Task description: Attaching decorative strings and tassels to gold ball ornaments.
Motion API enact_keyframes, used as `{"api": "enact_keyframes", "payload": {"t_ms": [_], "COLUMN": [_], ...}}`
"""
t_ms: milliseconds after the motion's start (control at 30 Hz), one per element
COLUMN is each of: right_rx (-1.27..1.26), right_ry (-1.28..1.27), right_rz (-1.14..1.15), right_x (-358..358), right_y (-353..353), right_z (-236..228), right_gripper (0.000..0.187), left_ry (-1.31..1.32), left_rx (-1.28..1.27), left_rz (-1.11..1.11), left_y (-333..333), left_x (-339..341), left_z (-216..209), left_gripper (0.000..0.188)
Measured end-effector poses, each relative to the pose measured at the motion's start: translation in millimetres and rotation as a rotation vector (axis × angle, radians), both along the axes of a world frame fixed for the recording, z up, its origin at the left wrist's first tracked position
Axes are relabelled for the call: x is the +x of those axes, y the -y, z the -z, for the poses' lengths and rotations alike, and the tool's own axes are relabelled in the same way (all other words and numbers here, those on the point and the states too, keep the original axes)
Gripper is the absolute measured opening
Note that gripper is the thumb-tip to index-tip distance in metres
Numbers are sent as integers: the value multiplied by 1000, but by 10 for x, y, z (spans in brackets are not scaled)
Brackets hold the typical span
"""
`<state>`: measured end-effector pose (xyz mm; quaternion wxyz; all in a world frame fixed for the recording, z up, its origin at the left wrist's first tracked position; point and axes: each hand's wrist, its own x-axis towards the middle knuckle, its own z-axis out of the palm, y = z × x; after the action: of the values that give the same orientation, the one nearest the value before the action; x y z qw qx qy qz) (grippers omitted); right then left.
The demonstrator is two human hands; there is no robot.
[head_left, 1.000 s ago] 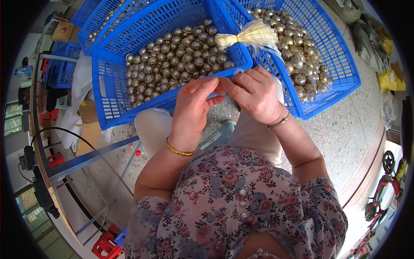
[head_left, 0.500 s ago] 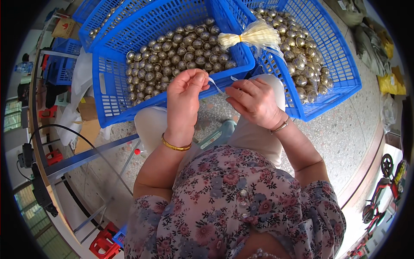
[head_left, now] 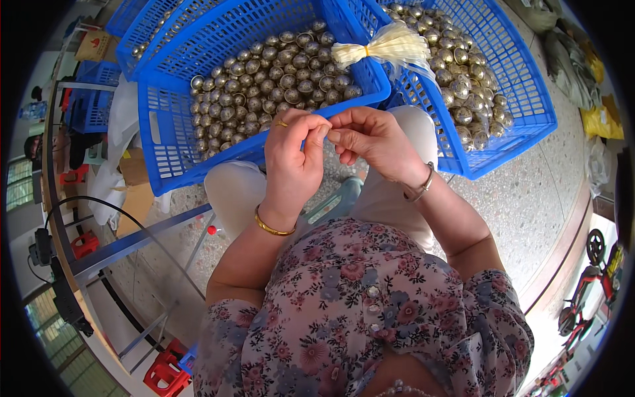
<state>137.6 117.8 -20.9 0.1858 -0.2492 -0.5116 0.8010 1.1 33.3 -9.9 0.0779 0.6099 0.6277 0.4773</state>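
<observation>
My left hand (head_left: 296, 155) and my right hand (head_left: 376, 141) meet fingertip to fingertip above my lap, both in a tight pinch. The thin whitish strip seen between them half a second ago is now almost wholly hidden by the fingers. Just beyond the hands is a blue plastic crate (head_left: 264, 142) holding many small silver-gold metal balls (head_left: 264, 86). Across the corner of that crate lies a bundle of cream-coloured strips (head_left: 390, 49), tied round with a yellow band.
At the right stands another blue crate (head_left: 522, 86) of similar balls, some under clear plastic. More blue crates are behind at the left. A metal frame (head_left: 145, 241) with a black cable runs along my left. Red stools (head_left: 165, 374) and a scooter (head_left: 585, 284) stand farther out.
My hands have come together from a small gap. The right has moved left and up to the left one's fingertips, and the strip between them has gone from sight.
</observation>
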Motion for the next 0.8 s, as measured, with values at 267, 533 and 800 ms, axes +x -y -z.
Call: {"api": "enact_keyframes", "payload": {"t_ms": [267, 533, 800], "right_rx": [305, 555, 633], "right_ry": [25, 99, 59], "right_rz": [95, 48, -88], "right_x": [-72, -215, -335], "right_y": [0, -174, -308], "right_z": [142, 483, 426], "right_gripper": [6, 3, 8], "left_ry": [-12, 329, -93], "left_rx": [32, -164, -740], "left_rz": [-62, -216, -107], "left_y": [-33, -303, -1108], "left_x": [-17, -768, -1597], "left_z": [153, 707, 1514], "left_gripper": [3, 13, 20]}}
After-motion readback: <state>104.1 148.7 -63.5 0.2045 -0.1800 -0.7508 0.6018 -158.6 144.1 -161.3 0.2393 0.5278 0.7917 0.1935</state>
